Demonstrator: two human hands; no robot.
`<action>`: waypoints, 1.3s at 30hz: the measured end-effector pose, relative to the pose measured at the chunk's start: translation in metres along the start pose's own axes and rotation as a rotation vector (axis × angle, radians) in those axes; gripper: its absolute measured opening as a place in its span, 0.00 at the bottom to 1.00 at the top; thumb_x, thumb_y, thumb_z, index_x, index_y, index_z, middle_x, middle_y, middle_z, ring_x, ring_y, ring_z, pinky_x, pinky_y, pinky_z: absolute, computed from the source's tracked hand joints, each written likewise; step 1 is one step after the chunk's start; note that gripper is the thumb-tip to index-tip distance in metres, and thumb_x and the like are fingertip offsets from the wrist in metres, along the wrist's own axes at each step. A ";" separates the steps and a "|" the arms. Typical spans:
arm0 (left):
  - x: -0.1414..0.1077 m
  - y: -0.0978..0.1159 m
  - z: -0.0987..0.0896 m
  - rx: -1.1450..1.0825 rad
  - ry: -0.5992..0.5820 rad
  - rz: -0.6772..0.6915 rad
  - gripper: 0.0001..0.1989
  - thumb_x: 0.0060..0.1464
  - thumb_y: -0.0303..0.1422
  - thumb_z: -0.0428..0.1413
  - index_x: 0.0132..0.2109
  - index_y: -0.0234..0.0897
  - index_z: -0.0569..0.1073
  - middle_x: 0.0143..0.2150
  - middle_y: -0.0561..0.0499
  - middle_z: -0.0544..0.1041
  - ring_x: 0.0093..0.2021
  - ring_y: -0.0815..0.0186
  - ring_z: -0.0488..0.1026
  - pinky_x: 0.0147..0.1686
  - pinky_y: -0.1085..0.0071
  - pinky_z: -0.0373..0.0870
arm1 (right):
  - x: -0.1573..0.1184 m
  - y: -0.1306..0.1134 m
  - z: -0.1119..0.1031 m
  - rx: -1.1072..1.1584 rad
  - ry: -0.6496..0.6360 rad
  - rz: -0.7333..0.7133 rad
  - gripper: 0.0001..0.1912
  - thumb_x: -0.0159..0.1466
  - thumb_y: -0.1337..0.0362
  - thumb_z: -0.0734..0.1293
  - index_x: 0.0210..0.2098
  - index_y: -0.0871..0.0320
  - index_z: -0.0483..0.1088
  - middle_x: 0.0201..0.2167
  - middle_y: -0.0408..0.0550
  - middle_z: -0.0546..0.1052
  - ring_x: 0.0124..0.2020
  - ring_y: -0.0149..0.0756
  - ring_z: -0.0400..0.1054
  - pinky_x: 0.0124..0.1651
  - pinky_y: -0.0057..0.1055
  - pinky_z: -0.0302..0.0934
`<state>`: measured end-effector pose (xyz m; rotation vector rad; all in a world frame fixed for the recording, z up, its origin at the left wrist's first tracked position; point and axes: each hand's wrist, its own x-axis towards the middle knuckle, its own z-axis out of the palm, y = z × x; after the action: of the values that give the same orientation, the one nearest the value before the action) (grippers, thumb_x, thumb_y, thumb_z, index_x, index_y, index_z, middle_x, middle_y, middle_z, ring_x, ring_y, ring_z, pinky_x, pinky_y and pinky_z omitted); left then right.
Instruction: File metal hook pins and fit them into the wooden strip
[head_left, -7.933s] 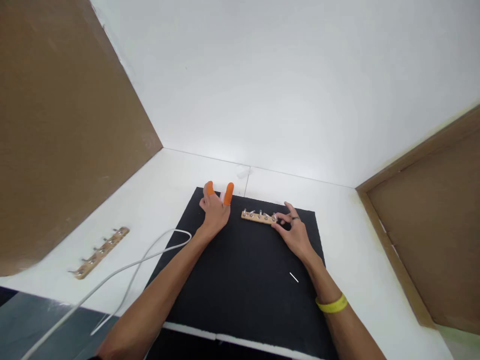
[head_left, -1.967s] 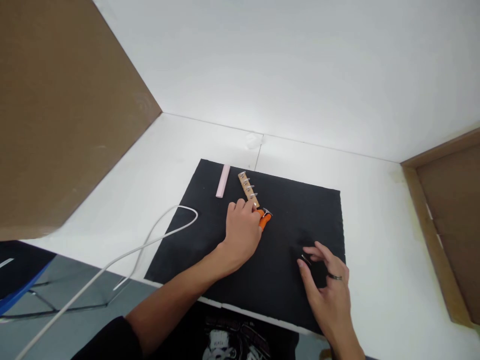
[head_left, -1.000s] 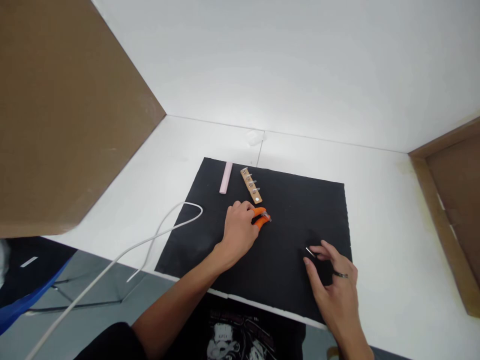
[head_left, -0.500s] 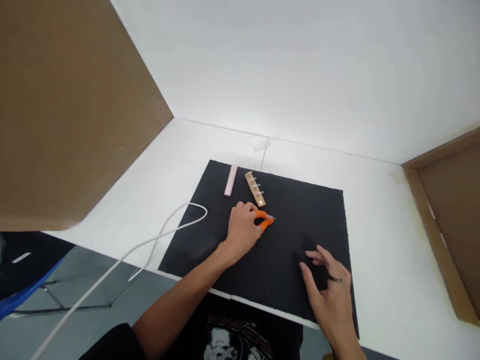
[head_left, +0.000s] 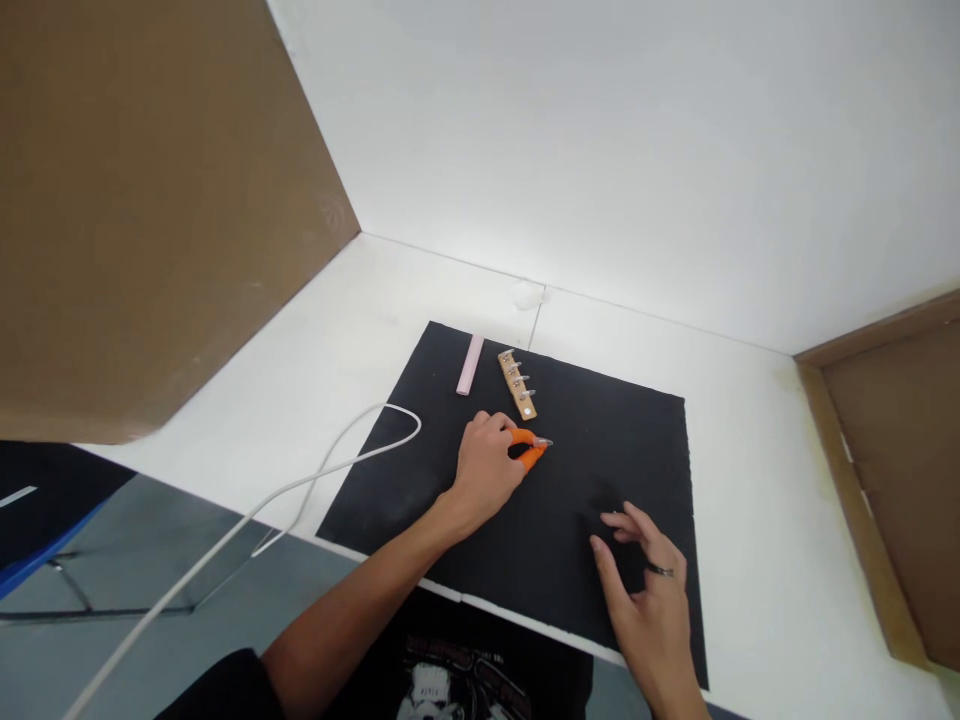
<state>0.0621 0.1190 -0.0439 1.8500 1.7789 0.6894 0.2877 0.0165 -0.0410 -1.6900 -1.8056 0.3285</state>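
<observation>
My left hand (head_left: 487, 462) is closed round the orange handles of small pliers (head_left: 531, 456), whose metal tip points right over the black mat (head_left: 570, 540). Just beyond lies a tan strip (head_left: 517, 388) bearing several small clear and metal pieces along it and a white dot at its near end. A pale pink bar (head_left: 470, 365) rests to the left of the strip. Over the right part of the mat, my right hand (head_left: 646, 585) has its thumb and fingers apart, a dark ring on one finger, with nothing seen between them.
A white cable (head_left: 285, 488) loops from the lower left onto the mat's left edge. Cardboard panels stand at the left (head_left: 165, 220) and right (head_left: 892, 470). Crumpled clear material (head_left: 527, 294) lies behind the mat on the white table (head_left: 765, 500).
The view has shifted slightly. My right hand has moved a little to the left, its fingers still apart. My left hand keeps hold of the pliers in about the same place.
</observation>
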 end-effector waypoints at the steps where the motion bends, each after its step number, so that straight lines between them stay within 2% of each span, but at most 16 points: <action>1: -0.003 -0.001 -0.004 -0.018 0.032 0.002 0.08 0.64 0.38 0.67 0.43 0.38 0.84 0.41 0.48 0.82 0.42 0.60 0.77 0.46 0.59 0.78 | 0.001 -0.004 0.002 0.008 -0.015 -0.011 0.23 0.75 0.49 0.66 0.64 0.52 0.67 0.45 0.49 0.83 0.42 0.42 0.74 0.54 0.45 0.63; 4: -0.016 -0.003 -0.019 -0.069 0.140 0.008 0.02 0.60 0.33 0.70 0.41 0.42 0.86 0.37 0.49 0.81 0.39 0.60 0.74 0.42 0.61 0.74 | 0.017 -0.017 0.012 0.041 -0.086 -0.054 0.23 0.75 0.49 0.66 0.64 0.51 0.66 0.46 0.47 0.83 0.45 0.42 0.74 0.56 0.45 0.65; 8: -0.034 -0.009 -0.036 -0.130 0.287 0.014 0.03 0.60 0.30 0.68 0.41 0.42 0.85 0.37 0.50 0.81 0.39 0.61 0.75 0.41 0.64 0.74 | 0.068 -0.033 0.045 0.044 -0.114 -0.082 0.26 0.74 0.48 0.66 0.65 0.55 0.65 0.46 0.48 0.81 0.44 0.40 0.75 0.57 0.48 0.69; 12: -0.047 -0.013 -0.044 -0.181 0.405 0.010 0.01 0.60 0.31 0.68 0.40 0.41 0.83 0.37 0.50 0.80 0.38 0.62 0.75 0.39 0.66 0.74 | 0.124 -0.041 0.088 -0.045 -0.109 -0.055 0.24 0.72 0.49 0.70 0.61 0.57 0.70 0.55 0.52 0.77 0.52 0.43 0.76 0.56 0.49 0.73; 15: -0.054 -0.015 -0.044 -0.212 0.450 0.008 0.02 0.60 0.31 0.68 0.38 0.40 0.82 0.36 0.51 0.80 0.38 0.62 0.75 0.39 0.67 0.75 | 0.145 -0.044 0.109 -0.093 -0.139 -0.059 0.23 0.72 0.52 0.71 0.61 0.57 0.71 0.58 0.53 0.76 0.55 0.44 0.75 0.57 0.49 0.73; 19: -0.062 -0.019 -0.044 -0.235 0.470 0.001 0.02 0.60 0.30 0.67 0.40 0.40 0.82 0.38 0.50 0.80 0.39 0.62 0.75 0.39 0.67 0.75 | 0.159 -0.039 0.111 -0.089 -0.189 -0.099 0.23 0.72 0.52 0.71 0.61 0.57 0.71 0.60 0.53 0.75 0.56 0.45 0.74 0.58 0.50 0.73; 26: -0.066 -0.022 -0.047 -0.254 0.455 0.013 0.04 0.59 0.27 0.67 0.41 0.40 0.82 0.39 0.50 0.80 0.40 0.62 0.76 0.41 0.67 0.76 | 0.200 -0.009 0.106 0.039 -0.234 -0.072 0.23 0.72 0.52 0.71 0.61 0.57 0.71 0.58 0.52 0.76 0.53 0.43 0.76 0.56 0.48 0.74; 29: -0.065 -0.021 -0.047 -0.240 0.453 0.030 0.03 0.60 0.28 0.67 0.41 0.41 0.82 0.39 0.50 0.80 0.40 0.62 0.76 0.41 0.66 0.76 | 0.199 -0.004 0.099 0.107 -0.221 -0.053 0.23 0.72 0.52 0.71 0.61 0.57 0.71 0.58 0.52 0.76 0.53 0.43 0.76 0.56 0.48 0.74; 32: -0.060 -0.025 -0.045 -0.191 0.468 0.036 0.01 0.62 0.30 0.66 0.42 0.40 0.82 0.39 0.49 0.80 0.40 0.61 0.75 0.42 0.64 0.75 | 0.179 -0.009 0.082 0.184 -0.167 -0.036 0.23 0.72 0.52 0.71 0.61 0.57 0.71 0.58 0.52 0.76 0.54 0.43 0.75 0.57 0.49 0.73; 35: -0.051 -0.033 -0.041 -0.112 0.483 0.022 0.01 0.62 0.30 0.66 0.40 0.39 0.82 0.39 0.48 0.81 0.40 0.59 0.73 0.43 0.61 0.72 | 0.142 -0.019 0.061 0.258 -0.119 -0.018 0.25 0.72 0.50 0.70 0.63 0.56 0.69 0.58 0.53 0.76 0.54 0.43 0.75 0.57 0.49 0.73; 39: -0.041 -0.042 -0.032 -0.023 0.460 0.003 0.06 0.64 0.32 0.64 0.36 0.39 0.83 0.36 0.48 0.80 0.36 0.60 0.70 0.39 0.61 0.69 | 0.081 -0.028 0.030 0.253 -0.086 0.057 0.29 0.73 0.46 0.67 0.66 0.53 0.64 0.56 0.53 0.79 0.52 0.43 0.76 0.57 0.49 0.71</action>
<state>0.0087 0.0796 -0.0483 1.7783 2.0286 1.2086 0.2496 0.0978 -0.0252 -1.5715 -1.6977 0.6350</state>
